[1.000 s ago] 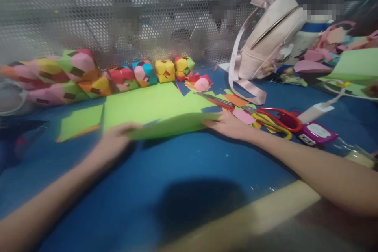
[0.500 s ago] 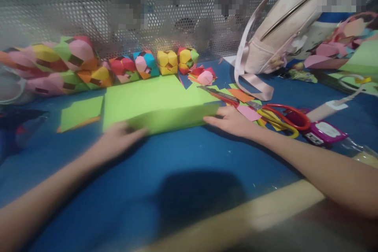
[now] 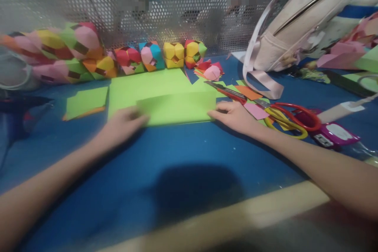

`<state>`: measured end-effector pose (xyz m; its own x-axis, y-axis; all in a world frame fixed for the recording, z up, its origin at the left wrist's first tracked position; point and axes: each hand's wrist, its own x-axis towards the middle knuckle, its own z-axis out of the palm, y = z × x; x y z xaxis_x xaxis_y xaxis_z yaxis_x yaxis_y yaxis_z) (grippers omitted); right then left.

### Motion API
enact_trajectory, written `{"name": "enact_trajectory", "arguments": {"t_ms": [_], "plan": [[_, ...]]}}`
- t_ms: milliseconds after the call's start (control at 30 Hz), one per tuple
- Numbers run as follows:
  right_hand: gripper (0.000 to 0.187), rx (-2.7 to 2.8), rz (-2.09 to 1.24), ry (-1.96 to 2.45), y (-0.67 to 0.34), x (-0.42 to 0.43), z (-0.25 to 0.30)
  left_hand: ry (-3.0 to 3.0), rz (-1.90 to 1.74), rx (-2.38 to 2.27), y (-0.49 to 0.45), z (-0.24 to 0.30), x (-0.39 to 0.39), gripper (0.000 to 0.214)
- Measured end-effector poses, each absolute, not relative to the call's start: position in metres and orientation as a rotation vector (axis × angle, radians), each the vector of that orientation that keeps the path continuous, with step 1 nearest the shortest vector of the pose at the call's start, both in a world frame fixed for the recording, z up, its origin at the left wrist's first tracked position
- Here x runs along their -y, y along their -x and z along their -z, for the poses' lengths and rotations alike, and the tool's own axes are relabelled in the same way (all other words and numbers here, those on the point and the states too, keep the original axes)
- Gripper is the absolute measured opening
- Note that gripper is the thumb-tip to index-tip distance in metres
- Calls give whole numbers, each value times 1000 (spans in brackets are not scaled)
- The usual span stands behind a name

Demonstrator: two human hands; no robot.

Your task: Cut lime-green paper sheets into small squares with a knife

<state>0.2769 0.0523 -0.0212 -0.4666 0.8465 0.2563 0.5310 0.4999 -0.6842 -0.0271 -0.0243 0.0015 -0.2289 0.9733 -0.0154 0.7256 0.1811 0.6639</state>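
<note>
A large light-green paper sheet lies on the blue table, its near edge folded up and over into a flap. My left hand grips the flap's left end, fingers closed on it, somewhat blurred. My right hand pinches the flap's right end against the sheet.
Several coloured paper cubes line the perforated metal screen behind. A smaller green sheet lies left. Red-handled scissors, a red cutter, paper scraps, a purple device and a pale pink backpack sit right.
Both hands have carried the sheet's near edge up and away from me, so the flap now lies nearly flat on the sheet. The view has tilted slightly downward.
</note>
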Motion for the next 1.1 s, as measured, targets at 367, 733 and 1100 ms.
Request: {"name": "enact_trajectory", "arguments": {"t_ms": [367,733,1100], "plan": [[45,2152,-770,1193,-276,-51,21,-1670,-705,-1995,26,-1,21,32],[45,2165,-759,1222,-277,-50,21,-1653,-660,-1946,34,4,18,28],[43,2160,-767,1186,-277,-49,21,-1693,-633,-2023,26,2,22,25]]}}
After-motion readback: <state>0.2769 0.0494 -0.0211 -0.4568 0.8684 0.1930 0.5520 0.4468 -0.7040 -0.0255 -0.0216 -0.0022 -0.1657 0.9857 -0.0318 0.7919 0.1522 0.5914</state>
